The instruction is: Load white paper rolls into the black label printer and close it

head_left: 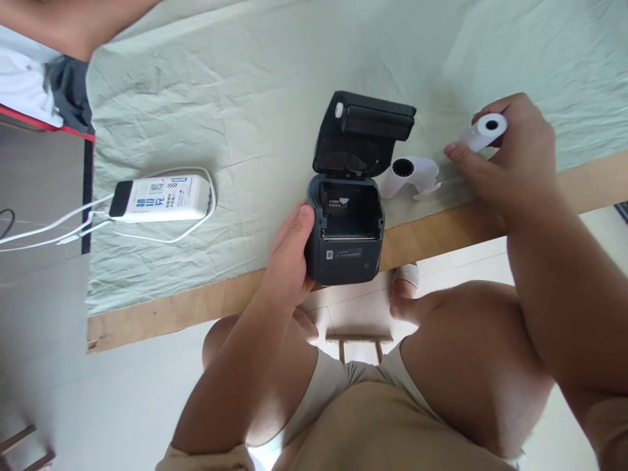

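A dark portable printer (348,258) stands at the table's front edge with its lid (366,134) raised and its paper compartment exposed. My left hand (292,252) grips the printer's left side, thumb near the upper corner. A white paper roll (483,133) with a dark core is held between the thumb and fingers of my right hand (515,147), above the cloth. Between the printer and my right hand, a second white roll (392,182) rests on the cloth, its loose end curling to the right.
A white power bank (169,198) with cables lies on the green cloth (255,98) at the left. The table's wooden edge (191,310) runs along the front. Another person's arm (73,23) reaches in at the top left. A wooden stool (360,339) is below.
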Motion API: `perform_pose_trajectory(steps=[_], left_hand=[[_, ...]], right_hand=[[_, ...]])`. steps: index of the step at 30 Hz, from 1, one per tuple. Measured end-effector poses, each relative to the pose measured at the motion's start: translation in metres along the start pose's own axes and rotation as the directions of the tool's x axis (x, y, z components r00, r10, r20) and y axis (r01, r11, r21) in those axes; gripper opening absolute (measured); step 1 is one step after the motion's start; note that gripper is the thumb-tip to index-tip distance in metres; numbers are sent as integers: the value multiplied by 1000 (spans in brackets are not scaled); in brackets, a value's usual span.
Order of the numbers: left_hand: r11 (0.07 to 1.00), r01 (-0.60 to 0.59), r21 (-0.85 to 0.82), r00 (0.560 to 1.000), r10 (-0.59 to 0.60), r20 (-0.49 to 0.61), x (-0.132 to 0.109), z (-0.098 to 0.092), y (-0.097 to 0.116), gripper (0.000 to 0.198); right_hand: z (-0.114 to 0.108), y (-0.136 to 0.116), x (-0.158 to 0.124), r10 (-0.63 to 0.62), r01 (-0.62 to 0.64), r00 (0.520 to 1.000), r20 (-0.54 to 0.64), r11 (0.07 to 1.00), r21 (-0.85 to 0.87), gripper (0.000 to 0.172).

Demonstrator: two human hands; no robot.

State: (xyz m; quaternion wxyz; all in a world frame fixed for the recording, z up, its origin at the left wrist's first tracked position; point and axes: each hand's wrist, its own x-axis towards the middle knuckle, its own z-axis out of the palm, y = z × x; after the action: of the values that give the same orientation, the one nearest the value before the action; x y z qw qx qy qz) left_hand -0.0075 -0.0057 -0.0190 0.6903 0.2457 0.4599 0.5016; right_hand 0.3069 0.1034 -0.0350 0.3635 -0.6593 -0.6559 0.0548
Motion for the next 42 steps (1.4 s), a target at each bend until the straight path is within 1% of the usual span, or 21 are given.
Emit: perform_pose_trajectory(steps=[3, 5, 7, 8, 9, 10, 12, 14, 17, 19, 22, 25, 26, 27, 28, 31, 33, 35, 37, 40, 42], left_hand=[[1000, -2, -6, 1000, 1, -3, 0, 0, 0, 39], [1000, 0, -6, 1000, 0, -1, 0, -1, -1, 39], [1000, -6, -7, 1000, 6, 2, 0, 0, -1, 40], [1000, -6, -7, 1000, 6, 8, 0, 0, 0, 41], [1000, -6, -7, 1000, 6, 13, 0, 0, 0, 42], [1000, -10, -9, 1000, 10, 18, 1, 1, 0, 42], [1000, -17, -13, 1000, 18, 20, 0, 1, 0, 41], [1000, -19, -15, 1000, 19, 12, 0, 2, 0, 39], [1000, -16, 0, 1000, 16, -3, -1, 1, 0, 39], [1000, -18, -2, 1000, 18, 2, -1, 1, 0, 38], [1000, -4, -20, 1000, 4, 15, -1, 1, 0, 38], [1000, -18, -14, 1000, 19, 10, -1, 2, 0, 39], [999, -34, -6, 999, 34, 17, -1, 2, 1, 39], [999, -53, 3, 998, 53, 29, -1, 3, 1, 40], [997, -71, 14, 997, 70, 45, -2, 4, 2, 40], [994, -99, 41, 992, 95, 87, -3, 7, 4, 44], [995, -95, 40, 992, 91, 91, -4, 9, 6, 44], [995, -92, 32, 992, 89, 91, -5, 11, 7, 42], [995, -92, 27, 992, 89, 89, -5, 11, 8, 41], [995, -93, 29, 993, 91, 75, -4, 9, 7, 40], [995, -97, 35, 993, 95, 72, -4, 9, 5, 41]], right_hand=[[-4, 0, -2, 2, -2, 999, 52, 1000, 0, 51], [-10, -13, -8, -117, 119, 993, -34, 992, 35, 48], [-15, -33, -16, -286, 302, 947, -148, 948, 104, 38], [-16, -44, -21, -334, 361, 925, -179, 921, 149, 35], [-15, -54, -26, -378, 401, 913, -156, 900, 171, 34], [-11, -63, -29, -410, 419, 908, -85, 894, 159, 36], [1, -72, -34, -437, 432, 899, 34, 897, 94, 46], [15, -72, -35, -410, 408, 905, 112, 912, 43, 52], [29, -64, -32, -365, 361, 914, 178, 931, 57, 41], [30, -62, -30, -342, 325, 927, 152, 937, 125, 45], [16, -71, -31, -300, 289, 954, -9, 911, 294, 54], [-5, -94, -40, -289, 351, 935, -206, 842, 410, 40], [-10, -102, -46, -314, 385, 921, -229, 820, 424, 36], [-13, -110, -51, -361, 419, 908, -211, 798, 434, 34], [-15, -118, -57, -410, 435, 899, -155, 788, 435, 34], [-9, -134, -70, -516, 476, 857, 4, 793, 380, 46], [-1, -139, -73, -519, 486, 855, 16, 811, 325, 47], [7, -139, -71, -517, 492, 855, 27, 827, 273, 38], [13, -137, -67, -547, 524, 837, 28, 815, 248, 27], [16, -134, -61, -601, 576, 800, -9, 762, 298, 24], [15, -134, -61, -603, 578, 797, -19, 754, 312, 23]])
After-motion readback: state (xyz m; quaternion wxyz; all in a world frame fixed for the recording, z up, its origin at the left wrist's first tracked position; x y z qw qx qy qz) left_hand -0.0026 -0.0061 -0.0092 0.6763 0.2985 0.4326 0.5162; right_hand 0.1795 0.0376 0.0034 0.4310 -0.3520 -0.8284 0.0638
